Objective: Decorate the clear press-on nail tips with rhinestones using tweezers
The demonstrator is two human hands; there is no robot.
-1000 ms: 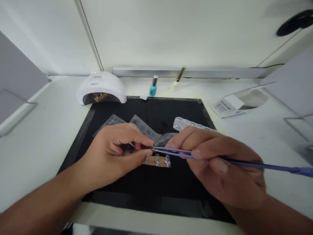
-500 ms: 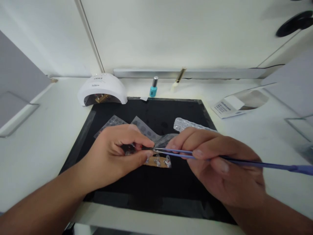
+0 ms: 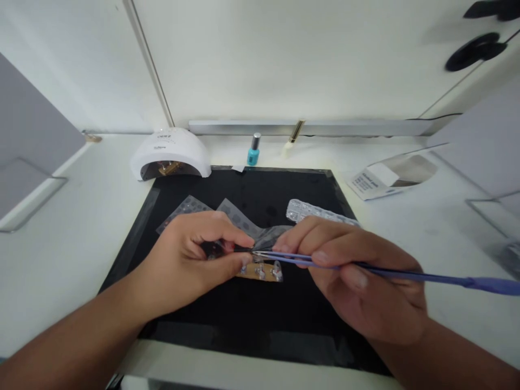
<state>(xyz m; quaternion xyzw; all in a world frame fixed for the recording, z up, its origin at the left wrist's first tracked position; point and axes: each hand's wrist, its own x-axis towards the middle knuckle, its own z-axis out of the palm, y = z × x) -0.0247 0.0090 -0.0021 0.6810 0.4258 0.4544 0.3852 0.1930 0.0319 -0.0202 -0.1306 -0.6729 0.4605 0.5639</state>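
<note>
My right hand (image 3: 357,271) grips purple tweezers (image 3: 390,272) like a pen, their silver tips pointing left. Those tips meet the fingertips of my left hand (image 3: 195,254), whose thumb and index finger are pinched together. Something small and dark shows at that pinch, but the fingers hide most of it. Just below lies a tan strip (image 3: 268,272) with several clear, shiny pieces standing on it, its left end behind my left thumb. Clear sticker sheets (image 3: 238,215) with rounded tabs lie behind my hands on the black mat (image 3: 260,187).
A white nail lamp (image 3: 170,149) stands at the back left with a gold-coloured item inside. A turquoise polish bottle (image 3: 253,154) and a gold-capped bottle (image 3: 297,131) are at the back. A clear tray (image 3: 311,210) and an opened alcohol-pads box (image 3: 376,181) are on the right.
The tweezers' two arms have come closer together near the tips, and my right hand has shifted slightly left. My left hand keeps its pinch. The whole view has tilted a little.
</note>
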